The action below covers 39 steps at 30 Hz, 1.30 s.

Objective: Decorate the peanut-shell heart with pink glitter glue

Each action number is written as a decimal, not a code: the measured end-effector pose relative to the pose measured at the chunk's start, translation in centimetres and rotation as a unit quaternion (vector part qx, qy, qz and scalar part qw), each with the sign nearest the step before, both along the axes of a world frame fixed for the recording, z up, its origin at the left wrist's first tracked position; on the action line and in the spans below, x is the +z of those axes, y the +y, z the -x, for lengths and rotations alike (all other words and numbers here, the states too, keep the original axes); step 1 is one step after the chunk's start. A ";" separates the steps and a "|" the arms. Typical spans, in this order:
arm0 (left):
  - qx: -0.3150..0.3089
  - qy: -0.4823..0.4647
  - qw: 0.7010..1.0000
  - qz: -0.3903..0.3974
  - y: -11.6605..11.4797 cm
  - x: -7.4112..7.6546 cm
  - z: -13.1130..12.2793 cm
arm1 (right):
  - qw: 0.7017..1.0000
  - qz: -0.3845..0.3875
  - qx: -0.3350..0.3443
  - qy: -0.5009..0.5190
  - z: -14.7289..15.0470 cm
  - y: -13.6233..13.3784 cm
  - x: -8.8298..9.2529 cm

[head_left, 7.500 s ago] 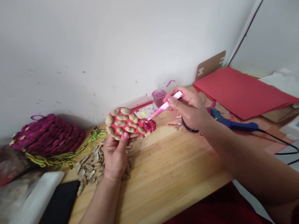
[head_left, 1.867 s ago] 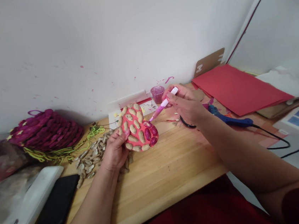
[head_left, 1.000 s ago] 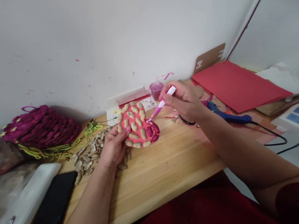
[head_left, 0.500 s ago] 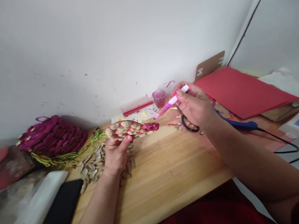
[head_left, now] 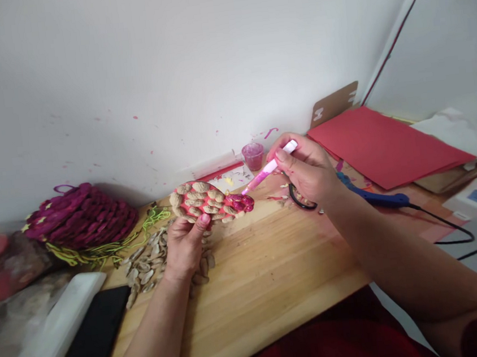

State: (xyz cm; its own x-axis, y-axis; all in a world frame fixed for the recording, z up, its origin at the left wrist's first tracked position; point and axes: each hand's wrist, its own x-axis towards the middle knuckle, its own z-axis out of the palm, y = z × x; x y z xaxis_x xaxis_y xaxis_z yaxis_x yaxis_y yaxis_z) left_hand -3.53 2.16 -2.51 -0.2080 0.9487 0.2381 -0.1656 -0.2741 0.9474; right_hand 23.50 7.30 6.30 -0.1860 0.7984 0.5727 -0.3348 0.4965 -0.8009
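My left hand (head_left: 186,246) grips a red heart-shaped card (head_left: 207,201) covered with peanut shells, holding it above the wooden table, tilted almost flat. A few shells at its right end are painted glittery magenta. My right hand (head_left: 308,168) pinches a pink-and-white brush (head_left: 268,168). The brush tip points at the painted end of the card, close to it or touching.
A small cup of pink glitter paint (head_left: 253,155) stands by the wall. Loose peanut shells (head_left: 145,265) lie under my left hand. A magenta woven piece (head_left: 80,215), blue glue gun (head_left: 372,198), scissors (head_left: 300,200) and red paper sheets (head_left: 384,146) surround the wooden table (head_left: 266,278).
The card faced me a second ago, then my left hand tipped it nearly flat. The brush lifted off and has come back down to the painted end.
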 end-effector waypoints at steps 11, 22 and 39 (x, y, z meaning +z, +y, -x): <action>-0.002 -0.002 1.000 -0.003 0.2 0.0 0.0 | 0.996 -0.050 -0.031 -0.070 -0.3 -0.8 0.5; 0.006 -0.001 1.000 0.002 0.1 0.4 -0.3 | 0.997 -0.044 -0.023 -0.064 -0.2 -1.1 0.6; -0.004 -0.010 1.000 0.016 0.2 0.1 -0.3 | 0.995 -0.040 -0.030 -0.081 -0.5 -0.9 0.3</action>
